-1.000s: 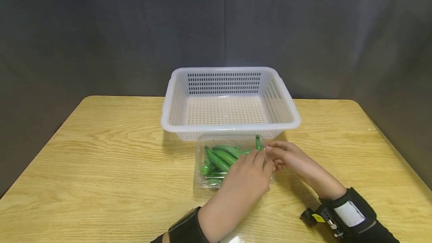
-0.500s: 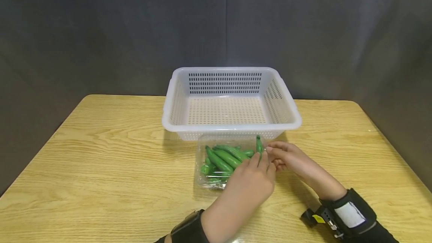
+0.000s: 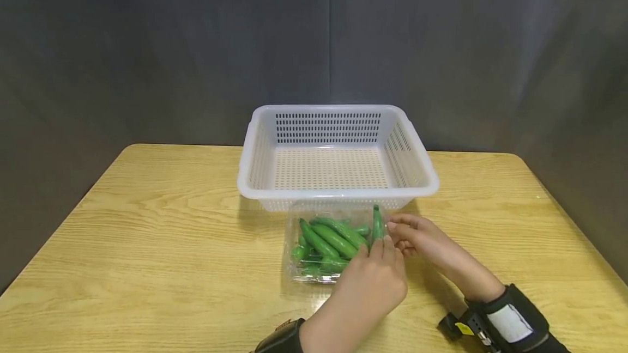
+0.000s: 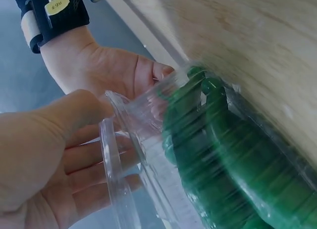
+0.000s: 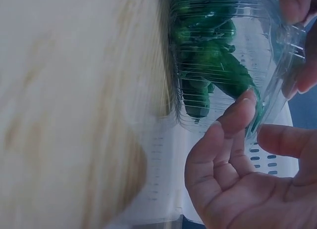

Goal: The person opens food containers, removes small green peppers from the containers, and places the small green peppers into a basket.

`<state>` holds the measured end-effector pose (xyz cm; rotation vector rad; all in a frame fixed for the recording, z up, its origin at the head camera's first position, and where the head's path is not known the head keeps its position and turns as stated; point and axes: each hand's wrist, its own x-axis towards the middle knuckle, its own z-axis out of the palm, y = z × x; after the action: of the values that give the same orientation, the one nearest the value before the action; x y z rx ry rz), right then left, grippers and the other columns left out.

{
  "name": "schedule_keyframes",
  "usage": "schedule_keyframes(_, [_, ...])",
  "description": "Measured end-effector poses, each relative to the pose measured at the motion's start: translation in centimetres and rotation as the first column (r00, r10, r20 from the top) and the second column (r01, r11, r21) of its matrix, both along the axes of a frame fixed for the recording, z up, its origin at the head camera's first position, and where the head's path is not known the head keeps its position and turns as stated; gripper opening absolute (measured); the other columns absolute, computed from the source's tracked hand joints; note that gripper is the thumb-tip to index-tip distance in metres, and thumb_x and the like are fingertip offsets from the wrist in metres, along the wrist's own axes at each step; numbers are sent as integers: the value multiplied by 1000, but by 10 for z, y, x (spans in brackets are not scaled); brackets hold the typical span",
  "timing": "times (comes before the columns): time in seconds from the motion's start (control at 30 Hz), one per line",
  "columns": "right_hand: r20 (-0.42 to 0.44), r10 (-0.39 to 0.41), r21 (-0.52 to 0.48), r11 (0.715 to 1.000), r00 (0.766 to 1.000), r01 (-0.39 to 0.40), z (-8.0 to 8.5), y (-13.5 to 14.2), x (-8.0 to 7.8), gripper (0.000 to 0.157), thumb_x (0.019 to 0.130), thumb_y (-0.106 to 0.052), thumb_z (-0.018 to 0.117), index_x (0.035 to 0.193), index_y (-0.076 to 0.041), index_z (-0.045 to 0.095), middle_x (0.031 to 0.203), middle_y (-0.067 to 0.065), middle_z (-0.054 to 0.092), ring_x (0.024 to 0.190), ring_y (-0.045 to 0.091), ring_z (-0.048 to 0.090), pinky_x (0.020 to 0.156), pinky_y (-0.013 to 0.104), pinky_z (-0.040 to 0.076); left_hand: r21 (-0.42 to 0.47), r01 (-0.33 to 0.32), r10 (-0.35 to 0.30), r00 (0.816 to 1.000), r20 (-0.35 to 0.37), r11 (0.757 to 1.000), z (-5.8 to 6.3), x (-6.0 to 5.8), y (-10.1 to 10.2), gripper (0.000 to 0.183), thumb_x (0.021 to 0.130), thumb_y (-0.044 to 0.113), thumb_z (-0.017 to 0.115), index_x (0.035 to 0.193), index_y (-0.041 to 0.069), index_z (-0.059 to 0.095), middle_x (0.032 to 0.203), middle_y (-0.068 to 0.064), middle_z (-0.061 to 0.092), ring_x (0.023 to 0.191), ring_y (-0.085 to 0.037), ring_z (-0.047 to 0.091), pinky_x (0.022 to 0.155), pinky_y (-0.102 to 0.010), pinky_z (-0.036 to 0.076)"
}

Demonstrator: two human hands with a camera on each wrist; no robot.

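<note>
A clear plastic clamshell box point(image 3: 304, 208) filled with long green chili peppers point(image 3: 333, 236) sits on the table. One pepper point(image 3: 377, 223) lies lengthwise along its right side. My left hand point(image 3: 373, 282) reaches over the near right part of the box. In the left wrist view, its thumb and fingers pinch the box's rim point(image 4: 116, 164). The right hand point(image 3: 417, 241) is at the far right corner. Its thumb and curled fingers point(image 5: 242, 113) grip that corner in the right wrist view. From the head view, the left fingertips partly hide the right edge.
Just behind the box stands a white perforated plastic basket point(image 3: 338, 194), with nothing in it. The wooden table point(image 3: 157, 244) extends to both sides. Dark cloth point(image 3: 196, 53) hangs behind and beside the table.
My left hand has slid a little to the right and nearer along the box, uncovering more peppers. The right hand keeps its place at the corner. The head view has tilted up slightly.
</note>
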<state>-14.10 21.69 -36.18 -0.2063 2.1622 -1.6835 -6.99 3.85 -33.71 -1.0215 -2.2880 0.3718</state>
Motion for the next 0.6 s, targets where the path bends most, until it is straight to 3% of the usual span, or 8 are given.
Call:
schedule_keyframes(0.3, [-6,44,15,999,999,-44,5,-1,5,44,101,-11,46,131,21,42,83,-2,64,73,7,59,66,23,51,-37,-32,33,999,19,999,1,10,4,27,96,17,59,116,6,73,113,-9,71,105,-17,67,82,-28,57])
schedule_keyframes(0.6, [-14,48,22,999,999,-48,9,-2,6,44,102,-10,46,132,21,41,83,-1,64,72,8,59,66,24,52,-108,-14,21,997,68,994,6,10,0,27,99,17,57,120,8,72,118,-8,70,106,-17,67,85,-27,56])
